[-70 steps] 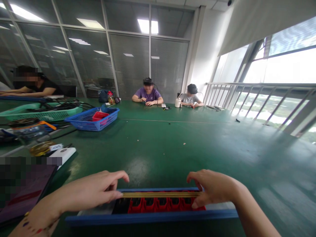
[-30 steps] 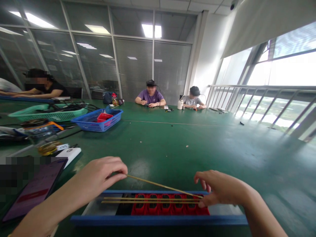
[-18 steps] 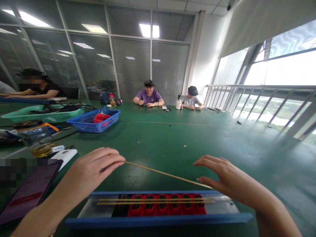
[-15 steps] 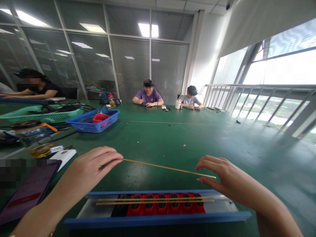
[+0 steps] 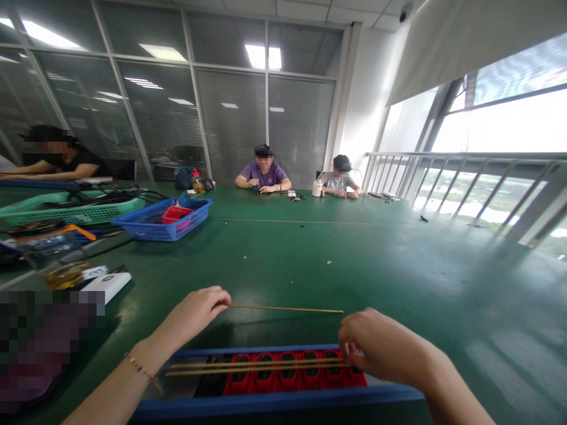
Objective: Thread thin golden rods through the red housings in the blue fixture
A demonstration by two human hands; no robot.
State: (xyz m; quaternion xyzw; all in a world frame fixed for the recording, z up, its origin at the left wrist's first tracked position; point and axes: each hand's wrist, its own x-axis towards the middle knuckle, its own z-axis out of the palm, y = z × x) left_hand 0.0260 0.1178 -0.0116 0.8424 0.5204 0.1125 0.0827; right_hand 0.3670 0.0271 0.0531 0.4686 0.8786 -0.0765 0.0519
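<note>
My left hand (image 5: 201, 310) pinches the left end of a thin wooden stick (image 5: 286, 309), which stretches to the right above the green table. Below it lies a blue-edged tray (image 5: 283, 402) with a row of several red holders (image 5: 261, 386) with black centres. More thin sticks (image 5: 199, 370) rest lengthwise across the holders. My right hand (image 5: 367, 345) is over the tray's right part, fingers curled down at the right ends of those sticks; its fingertips are partly hidden, and whether it grips one is unclear.
At the left are a blue basket (image 5: 166, 227) with a red box, a green basket (image 5: 101, 211) with cables, a jar (image 5: 39, 239), a white device (image 5: 110, 286) and a dark, partly pixelated object (image 5: 48, 348). People sit at the table's far side and far left.
My left hand has moved right and down with the stick. The right hand has left the stick's free end and come down and left to the tray.
</note>
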